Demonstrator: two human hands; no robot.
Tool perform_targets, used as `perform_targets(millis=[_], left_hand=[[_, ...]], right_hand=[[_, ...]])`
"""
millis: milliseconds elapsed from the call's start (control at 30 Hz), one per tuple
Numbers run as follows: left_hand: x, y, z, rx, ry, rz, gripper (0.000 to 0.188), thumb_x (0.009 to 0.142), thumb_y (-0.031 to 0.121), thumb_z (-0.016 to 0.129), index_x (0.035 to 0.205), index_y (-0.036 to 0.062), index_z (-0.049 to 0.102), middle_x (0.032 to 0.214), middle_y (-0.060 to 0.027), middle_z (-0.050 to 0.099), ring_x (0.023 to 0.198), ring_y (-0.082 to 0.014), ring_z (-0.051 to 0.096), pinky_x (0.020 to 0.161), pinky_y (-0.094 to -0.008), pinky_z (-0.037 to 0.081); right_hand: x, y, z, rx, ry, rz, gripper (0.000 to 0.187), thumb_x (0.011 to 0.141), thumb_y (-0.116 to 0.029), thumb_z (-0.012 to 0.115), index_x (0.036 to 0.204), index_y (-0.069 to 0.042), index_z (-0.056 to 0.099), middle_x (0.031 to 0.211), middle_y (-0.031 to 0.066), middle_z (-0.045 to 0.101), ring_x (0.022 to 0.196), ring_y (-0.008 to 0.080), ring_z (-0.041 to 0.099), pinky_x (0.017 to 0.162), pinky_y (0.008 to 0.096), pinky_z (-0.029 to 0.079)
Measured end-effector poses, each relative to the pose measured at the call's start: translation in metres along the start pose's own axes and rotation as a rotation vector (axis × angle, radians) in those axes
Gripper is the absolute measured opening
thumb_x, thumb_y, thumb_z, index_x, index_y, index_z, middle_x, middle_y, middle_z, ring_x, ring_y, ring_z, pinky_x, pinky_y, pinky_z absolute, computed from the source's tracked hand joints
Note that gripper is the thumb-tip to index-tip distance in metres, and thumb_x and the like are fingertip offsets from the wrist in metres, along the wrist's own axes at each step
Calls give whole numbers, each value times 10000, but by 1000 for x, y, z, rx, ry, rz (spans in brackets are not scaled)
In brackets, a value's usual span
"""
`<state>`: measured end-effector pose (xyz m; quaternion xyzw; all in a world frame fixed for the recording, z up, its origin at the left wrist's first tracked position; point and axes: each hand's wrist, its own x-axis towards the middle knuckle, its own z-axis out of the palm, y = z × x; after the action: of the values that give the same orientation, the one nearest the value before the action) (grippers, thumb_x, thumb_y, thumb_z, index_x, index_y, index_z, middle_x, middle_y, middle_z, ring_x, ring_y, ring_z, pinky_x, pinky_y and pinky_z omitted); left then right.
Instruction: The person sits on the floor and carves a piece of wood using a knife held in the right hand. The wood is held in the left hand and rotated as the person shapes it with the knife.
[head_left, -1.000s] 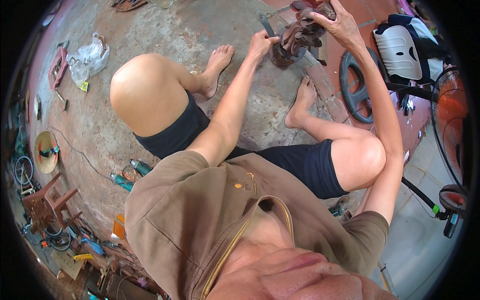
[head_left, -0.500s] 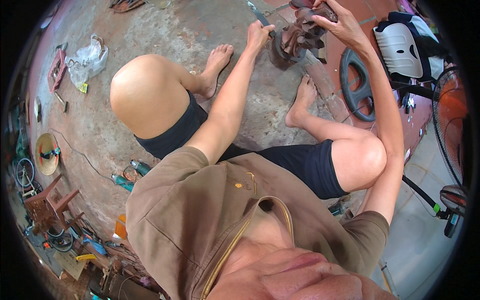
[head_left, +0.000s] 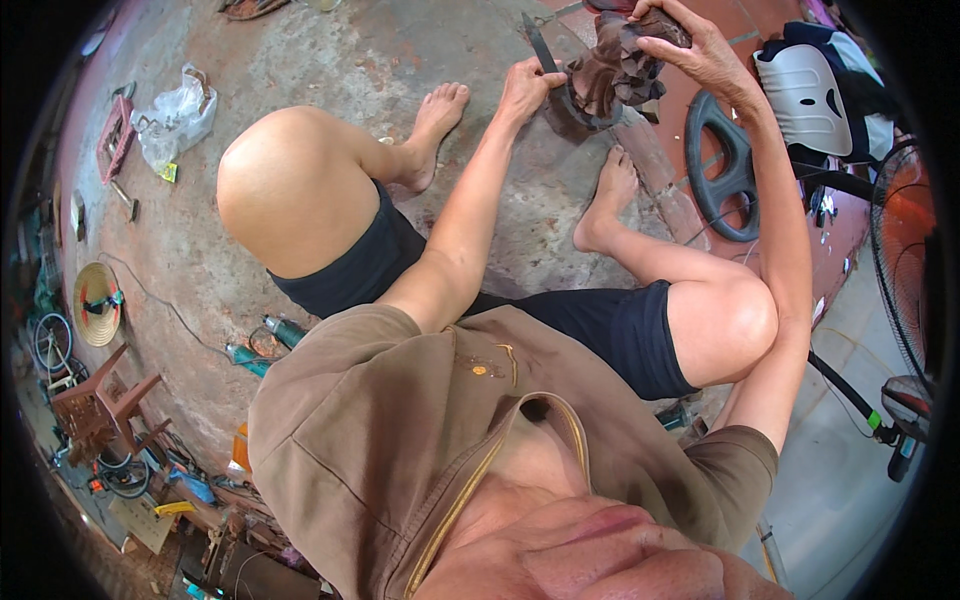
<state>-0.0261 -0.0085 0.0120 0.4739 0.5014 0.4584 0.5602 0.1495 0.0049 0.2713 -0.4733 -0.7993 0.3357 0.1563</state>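
Note:
My left hand (head_left: 528, 92) is closed around a long, narrow, dark flat tool (head_left: 541, 47) with a pointed end. Whether it is a file or a knife I cannot tell. Just right of that hand stands a dark brown carved wood figure (head_left: 612, 68) with a rough, leafy surface, on a dark rounded base (head_left: 580, 118). My right hand (head_left: 700, 58) grips the figure's upper end, thumb on the near side and fingers over the far side. The tool lies beside the carving; contact between them is not plain.
My bare feet flank the base on the worn concrete floor (head_left: 330, 60). To the right are a grey steering-wheel-shaped piece (head_left: 722, 170), a white plastic chair back (head_left: 803, 98) and a fan (head_left: 905, 250). Left lie a plastic bag (head_left: 175, 120), a straw hat (head_left: 98, 303) and green power tools (head_left: 285, 330).
The tool in my left hand has swung more upright, its tip moving right, and that hand has shifted slightly right and down. My right hand and the carving have shifted a little right.

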Motion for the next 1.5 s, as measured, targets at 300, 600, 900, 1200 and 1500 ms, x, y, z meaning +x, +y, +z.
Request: perform_targets(millis=[300,600,900,1200,1500], left_hand=[[28,15,-9,285,5,-50,190,740,149,771,739,-15,675,750,-57,695,695,-163,630,661,-335,501],[23,-19,-13,-181,-10,-133,182,775,167,762,845,18,684,747,-52,681,634,-118,595,594,-299,481],[26,-27,-17,159,56,-17,264,734,221,792,740,-6,658,713,-69,677,643,-153,602,591,-340,468],[35,-11,-9,-147,119,-181,201,793,169,755,770,7,637,695,-70,660,628,-153,619,580,-310,477],[17,-22,-13,71,-4,-56,254,759,235,775,762,12,655,655,-72,630,617,-162,567,584,-350,449]], right_hand=[[2,1,-1,-32,-40,-45,304,826,-155,714,1077,-89,556,916,29,591,880,124,542,792,298,458],[2,-13,10,-52,-33,-46,288,850,-153,685,1094,-89,547,885,32,583,826,128,541,754,306,459],[1,-18,18,-121,-52,-60,301,833,-174,691,1080,-88,543,840,79,592,793,179,571,727,334,467],[-4,-20,19,-176,-14,-35,329,810,-201,705,1075,-91,544,854,99,597,808,212,592,729,347,475],[-2,-21,18,-174,-13,-55,324,811,-200,702,1070,-90,540,870,98,601,824,215,599,747,349,474]])
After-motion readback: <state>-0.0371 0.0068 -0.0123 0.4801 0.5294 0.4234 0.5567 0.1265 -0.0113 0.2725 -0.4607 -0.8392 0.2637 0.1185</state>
